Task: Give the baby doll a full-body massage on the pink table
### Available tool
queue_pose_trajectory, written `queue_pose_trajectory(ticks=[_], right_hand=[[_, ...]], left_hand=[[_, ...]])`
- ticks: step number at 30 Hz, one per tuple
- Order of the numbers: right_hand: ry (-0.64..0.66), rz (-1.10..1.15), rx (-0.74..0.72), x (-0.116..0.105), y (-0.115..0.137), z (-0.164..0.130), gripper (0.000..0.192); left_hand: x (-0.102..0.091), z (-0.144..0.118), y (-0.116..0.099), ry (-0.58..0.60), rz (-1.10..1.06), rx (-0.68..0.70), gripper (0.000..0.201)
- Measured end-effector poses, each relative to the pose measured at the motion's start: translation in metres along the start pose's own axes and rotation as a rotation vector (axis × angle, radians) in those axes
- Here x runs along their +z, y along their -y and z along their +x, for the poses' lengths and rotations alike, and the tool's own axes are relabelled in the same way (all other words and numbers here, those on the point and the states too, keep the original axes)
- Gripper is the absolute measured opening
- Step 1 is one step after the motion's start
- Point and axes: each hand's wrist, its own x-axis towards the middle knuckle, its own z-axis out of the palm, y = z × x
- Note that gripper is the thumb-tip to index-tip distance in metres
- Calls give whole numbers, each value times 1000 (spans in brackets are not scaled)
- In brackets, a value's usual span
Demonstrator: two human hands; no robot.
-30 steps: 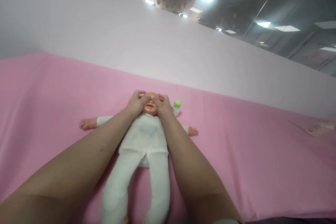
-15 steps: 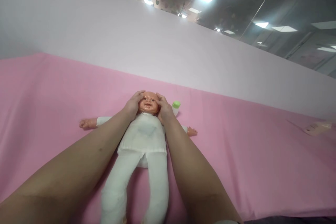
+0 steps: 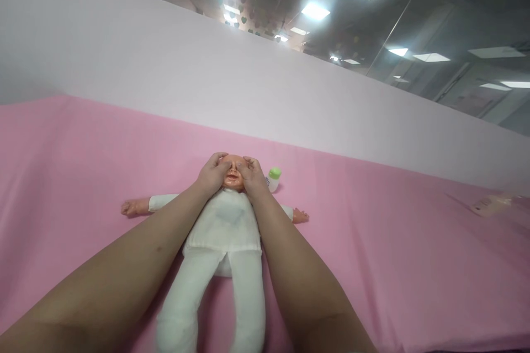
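A baby doll in a white suit lies on its back on the pink sheet, arms spread out to both sides. My left hand rests on the left side of the doll's head, thumb over the face. My right hand rests on the right side of the head, thumb pressed near the eyes. Only the nose and mouth show between my thumbs. Both hands cup the head without lifting it.
A small white bottle with a green cap lies just right of the doll's head. A pale packet lies at the far right of the sheet. A white padded wall rises behind.
Half a second ago my hands were at the sides of the head with the face uncovered. Now both thumbs are back over the eyes and forehead. The view has tilted slightly.
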Motion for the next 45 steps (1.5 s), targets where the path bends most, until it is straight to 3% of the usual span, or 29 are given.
queue_pose_trajectory(ticks=[10,13,17,23,29,32,34,36,40,42,45], right_hand=[[93,255,105,-16,-1,-1,47],[119,275,147,-17,2,-2,52],[140,225,120,-12,8,-3,55],[99,100,87,-1,11,-2,64],[-74,20,35,0,4,2,52],[-80,51,18,-5,-2,2,48],[-62,27,-16,-9,-5,2,45],[-74,-134,-93,-12,-5,-1,40],[-181,-623,-206,-12,2,-14,39],[-216,-763,-216,-10,5,-22,45],[-171,-852,-262,-11,9,-33,51]], left_hand=[[0,-5,-5,36,-172,-59,47],[-2,-6,-5,46,-253,-84,49],[-1,-5,-6,53,-209,-90,56],[1,-2,-6,7,-135,-74,60],[4,-2,-5,8,-80,-36,49],[4,-3,-5,14,-33,-10,47],[2,-5,-6,11,21,14,46],[0,-8,-9,-5,90,45,42],[-2,-22,-20,-92,578,219,36],[0,-29,-24,-123,824,268,43],[-2,-40,-27,-123,949,262,49]])
